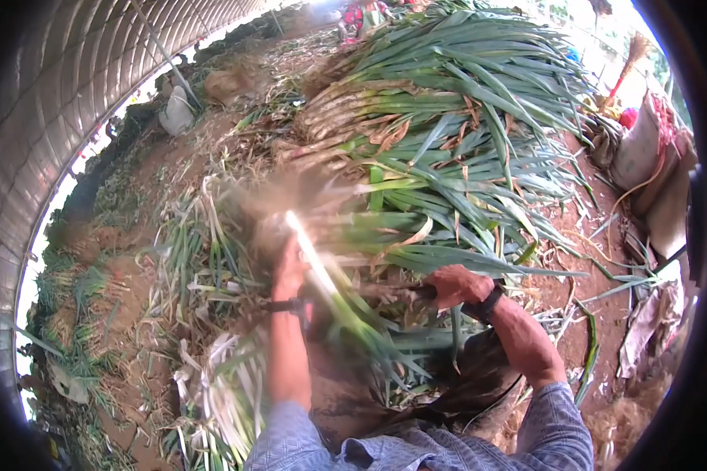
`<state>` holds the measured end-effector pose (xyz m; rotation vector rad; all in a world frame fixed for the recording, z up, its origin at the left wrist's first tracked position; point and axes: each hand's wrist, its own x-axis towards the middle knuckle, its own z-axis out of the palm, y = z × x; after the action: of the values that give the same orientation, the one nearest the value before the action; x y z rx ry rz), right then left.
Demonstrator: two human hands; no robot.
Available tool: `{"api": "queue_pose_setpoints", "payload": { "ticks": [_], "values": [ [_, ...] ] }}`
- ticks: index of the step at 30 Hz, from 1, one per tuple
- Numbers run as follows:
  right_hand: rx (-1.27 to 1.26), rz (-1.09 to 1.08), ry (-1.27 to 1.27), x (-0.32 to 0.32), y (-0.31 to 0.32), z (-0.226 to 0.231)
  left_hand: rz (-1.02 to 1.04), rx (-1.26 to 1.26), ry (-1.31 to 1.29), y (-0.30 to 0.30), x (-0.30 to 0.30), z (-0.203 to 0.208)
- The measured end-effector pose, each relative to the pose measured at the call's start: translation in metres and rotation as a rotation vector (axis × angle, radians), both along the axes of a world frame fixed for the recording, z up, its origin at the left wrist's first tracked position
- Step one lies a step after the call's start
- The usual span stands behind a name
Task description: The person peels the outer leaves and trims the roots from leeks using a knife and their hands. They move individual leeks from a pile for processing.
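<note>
A leek (319, 267) with a bright white stalk and green leaves slants across in front of me. My left hand (291, 269), smeared by motion, is closed round it near the white end, and the leaves trail toward my lap. To the right, my right hand (458, 286) is wrapped round a dark-handled tool (425, 292). Its far end points left toward the leek, too blurred to tell its kind. Just beyond both hands lies a large heap of leeks (463, 180), roots to the left and leaves to the right.
Stripped leaves (220, 235) and pale stalks (232, 385) lie left of my left arm. Smaller green plants (82, 294) cover the ground farther left, along a curved ribbed wall (63, 102). Sacks (640, 153) stand at the right. A white bag (177, 114) sits at the far left.
</note>
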<state>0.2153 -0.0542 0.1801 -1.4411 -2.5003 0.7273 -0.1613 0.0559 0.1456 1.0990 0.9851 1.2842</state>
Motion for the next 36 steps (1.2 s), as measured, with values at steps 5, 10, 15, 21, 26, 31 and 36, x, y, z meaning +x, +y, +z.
{"api": "queue_pose_setpoints", "payload": {
  "ticks": [5,10,15,21,26,31,36],
  "values": [
    [0.217,-0.080,0.197,-0.003,-0.003,-0.005,0.029,-0.119,-0.218,0.006,-0.005,0.002],
    [0.150,0.038,0.064,-0.013,-0.009,-0.004,0.087,-0.192,-0.140,0.000,-0.001,0.004],
    [0.125,-0.015,0.065,-0.020,-0.010,-0.001,0.153,-0.123,-0.281,-0.003,0.005,0.011],
    [0.154,-0.066,0.209,-0.020,-0.008,-0.003,0.198,-0.110,-0.451,-0.006,0.014,0.026],
    [0.272,-0.125,0.309,-0.024,-0.004,0.001,0.208,-0.119,-0.507,-0.012,0.026,0.035],
    [0.309,-0.085,0.401,-0.029,-0.007,0.006,-0.032,-0.077,-0.400,-0.028,0.017,0.034],
    [0.067,-0.017,0.163,-0.014,-0.008,0.002,0.009,-0.003,-0.242,-0.021,0.007,0.031]
  ]
}}
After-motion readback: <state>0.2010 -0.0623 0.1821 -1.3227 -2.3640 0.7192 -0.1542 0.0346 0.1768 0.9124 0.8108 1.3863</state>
